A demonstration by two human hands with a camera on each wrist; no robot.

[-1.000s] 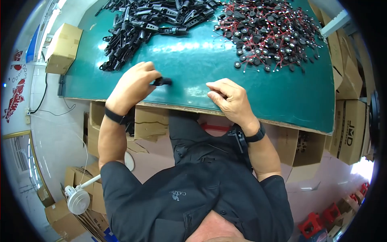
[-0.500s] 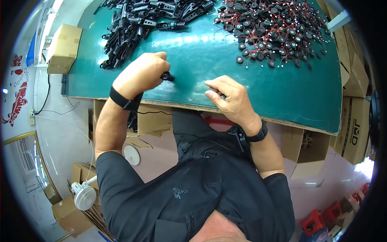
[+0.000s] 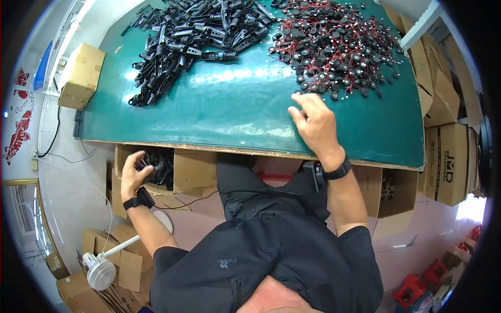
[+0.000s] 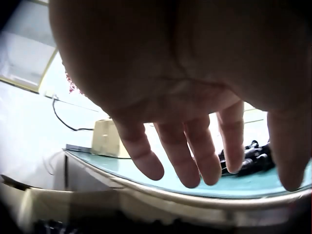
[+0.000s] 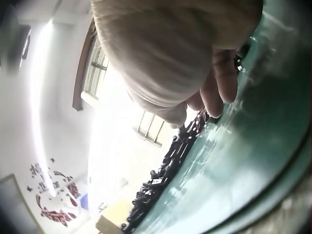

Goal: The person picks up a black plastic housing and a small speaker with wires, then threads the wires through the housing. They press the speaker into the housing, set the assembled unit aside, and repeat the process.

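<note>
My left hand (image 3: 134,175) is off the table's front edge, over an open cardboard box (image 3: 194,171) that holds black parts (image 3: 163,169). Its fingers (image 4: 181,163) spread loosely apart in the left wrist view, with nothing between them. Above the table on the other side is my right hand (image 3: 317,125), its fingers (image 5: 225,80) loosely bent and no thing showing in them. Just beyond it lies a heap of small round black buzzer-like discs with red wires (image 3: 339,57). A second heap, of black plastic parts with ribbed ends (image 3: 182,49), covers the back left.
The green tabletop (image 3: 235,115) ends in a wooden front edge. A taped carton (image 3: 82,75) stands at its left end. Another open box (image 3: 399,195) sits below the table on the right, near a large carton (image 3: 450,167). A white fan (image 3: 100,271) stands lower left.
My left hand has let go of a black part and moved from above the table down to the box below its edge. The right hand has moved right and nearer the wired discs.
</note>
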